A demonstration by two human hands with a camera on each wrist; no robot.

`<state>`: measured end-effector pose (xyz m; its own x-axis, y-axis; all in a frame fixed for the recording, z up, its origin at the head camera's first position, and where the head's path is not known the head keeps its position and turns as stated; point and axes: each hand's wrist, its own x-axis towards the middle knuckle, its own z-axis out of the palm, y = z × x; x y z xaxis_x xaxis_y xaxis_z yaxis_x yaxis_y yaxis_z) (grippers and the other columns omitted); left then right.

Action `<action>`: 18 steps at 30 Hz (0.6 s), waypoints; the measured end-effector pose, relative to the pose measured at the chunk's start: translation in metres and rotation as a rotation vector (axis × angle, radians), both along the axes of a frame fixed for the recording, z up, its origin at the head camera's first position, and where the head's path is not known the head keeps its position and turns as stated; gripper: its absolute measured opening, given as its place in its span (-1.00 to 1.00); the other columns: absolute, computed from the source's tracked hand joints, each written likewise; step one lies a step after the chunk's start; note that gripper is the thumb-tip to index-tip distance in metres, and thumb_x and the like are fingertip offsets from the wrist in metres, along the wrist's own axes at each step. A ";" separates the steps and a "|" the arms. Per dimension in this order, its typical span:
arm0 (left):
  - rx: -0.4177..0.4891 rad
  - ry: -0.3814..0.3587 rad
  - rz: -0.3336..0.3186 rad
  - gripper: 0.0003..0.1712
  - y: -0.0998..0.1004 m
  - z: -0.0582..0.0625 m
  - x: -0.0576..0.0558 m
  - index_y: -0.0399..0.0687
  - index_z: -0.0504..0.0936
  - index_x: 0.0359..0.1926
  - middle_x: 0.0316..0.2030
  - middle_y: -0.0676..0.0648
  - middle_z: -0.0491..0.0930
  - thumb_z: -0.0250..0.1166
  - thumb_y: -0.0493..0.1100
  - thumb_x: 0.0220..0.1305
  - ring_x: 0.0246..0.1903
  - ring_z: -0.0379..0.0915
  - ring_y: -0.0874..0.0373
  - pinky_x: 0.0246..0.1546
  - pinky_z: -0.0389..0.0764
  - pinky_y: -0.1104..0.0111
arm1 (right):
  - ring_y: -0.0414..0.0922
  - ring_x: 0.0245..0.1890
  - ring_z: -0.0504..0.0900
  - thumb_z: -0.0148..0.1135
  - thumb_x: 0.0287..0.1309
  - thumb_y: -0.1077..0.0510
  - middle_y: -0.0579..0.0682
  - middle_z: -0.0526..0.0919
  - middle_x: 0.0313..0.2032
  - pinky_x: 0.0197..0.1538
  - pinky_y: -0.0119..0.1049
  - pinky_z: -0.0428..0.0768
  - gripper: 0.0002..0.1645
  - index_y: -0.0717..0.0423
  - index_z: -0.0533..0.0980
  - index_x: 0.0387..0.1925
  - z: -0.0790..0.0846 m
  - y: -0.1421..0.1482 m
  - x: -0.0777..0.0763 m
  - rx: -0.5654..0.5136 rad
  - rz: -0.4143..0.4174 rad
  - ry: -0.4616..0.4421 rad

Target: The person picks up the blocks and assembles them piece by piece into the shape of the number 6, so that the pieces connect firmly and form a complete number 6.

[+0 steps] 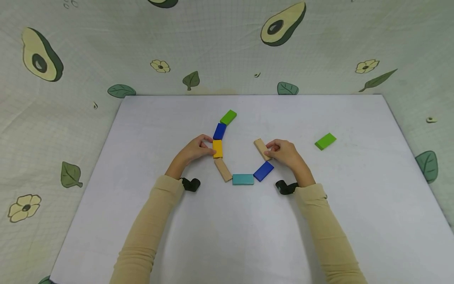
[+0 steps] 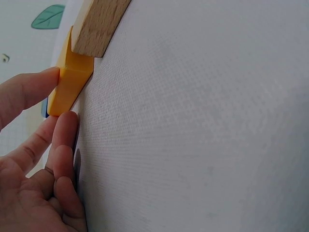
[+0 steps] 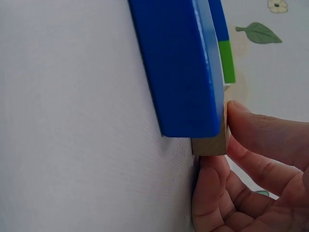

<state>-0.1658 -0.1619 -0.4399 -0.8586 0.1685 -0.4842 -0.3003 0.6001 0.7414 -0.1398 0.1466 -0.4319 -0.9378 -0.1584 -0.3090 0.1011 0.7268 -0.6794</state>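
Observation:
My left hand pinches a yellow block at its left side. In the left wrist view the thumb lies against that block, with the other fingertips low by the table. A wooden block adjoins its near end and a blue block its far end. My right hand grips another wooden block between thumb and fingers. Close at that block's near end lies a second blue block; it covers part of the wooden one in the right wrist view.
A teal block lies at the bottom of the curved row of blocks. One green block tops the left side of the row; a separate green block lies to the right. Patterned cloth hangs behind the white table.

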 end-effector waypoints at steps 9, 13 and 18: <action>-0.010 -0.004 0.005 -0.45 0.000 0.001 0.000 0.01 0.39 0.11 -0.34 -0.05 0.34 0.35 -0.08 0.10 -0.29 0.26 0.07 -0.24 0.27 0.35 | -0.05 -0.26 0.44 0.17 0.20 0.04 0.11 0.52 -0.28 -0.22 -0.31 0.37 -0.55 0.23 0.47 0.04 0.001 0.005 0.002 -0.020 0.000 0.016; -0.011 0.000 0.006 -0.45 0.000 0.000 0.001 0.01 0.39 0.11 -0.34 -0.05 0.34 0.35 -0.08 0.10 -0.29 0.27 0.07 -0.24 0.27 0.35 | -0.03 -0.20 0.49 0.15 0.22 0.03 0.14 0.54 -0.19 -0.21 -0.33 0.42 -0.53 0.20 0.44 0.09 0.002 0.013 0.006 -0.063 -0.016 0.037; -0.005 0.006 0.003 -0.45 0.000 -0.001 0.000 0.00 0.39 0.11 -0.35 -0.05 0.33 0.35 -0.09 0.10 -0.29 0.26 0.07 -0.24 0.27 0.35 | 0.05 -0.08 0.51 0.11 0.25 0.05 0.19 0.55 -0.09 -0.07 -0.17 0.46 -0.55 0.19 0.44 0.10 0.010 0.025 0.009 -0.081 -0.054 0.102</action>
